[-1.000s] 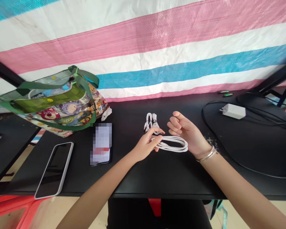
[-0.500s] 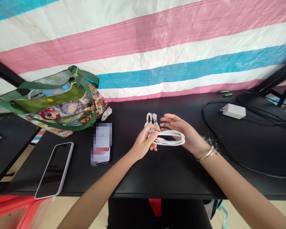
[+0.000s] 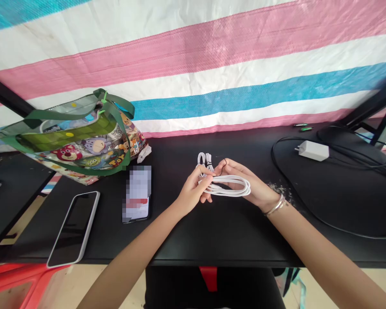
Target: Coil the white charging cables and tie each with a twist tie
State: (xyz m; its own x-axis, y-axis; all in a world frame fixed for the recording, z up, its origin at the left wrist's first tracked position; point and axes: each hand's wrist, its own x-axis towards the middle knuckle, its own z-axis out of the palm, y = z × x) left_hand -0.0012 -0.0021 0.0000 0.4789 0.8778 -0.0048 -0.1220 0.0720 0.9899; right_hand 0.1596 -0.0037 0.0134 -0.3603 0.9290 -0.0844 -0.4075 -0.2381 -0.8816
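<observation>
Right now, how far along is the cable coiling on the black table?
Mostly done: the white cable already lies in several neat oval loops. In hand: the left hand pinches the loops at one end, and the right hand holds them from behind with a thin black tie at its fingertips. Left: the tie is not yet around the coil, and the cable's ends stick out loose beyond it.

Cable (image 3: 232, 189): smooth white plastic. Table (image 3: 231, 231): matt black. Bag (image 3: 83, 143): glossy plastic. Backdrop (image 3: 193, 64): woven tarp.

A white cable (image 3: 233, 187), coiled in flat loops, lies level above the black table, its ends bunched upward.
</observation>
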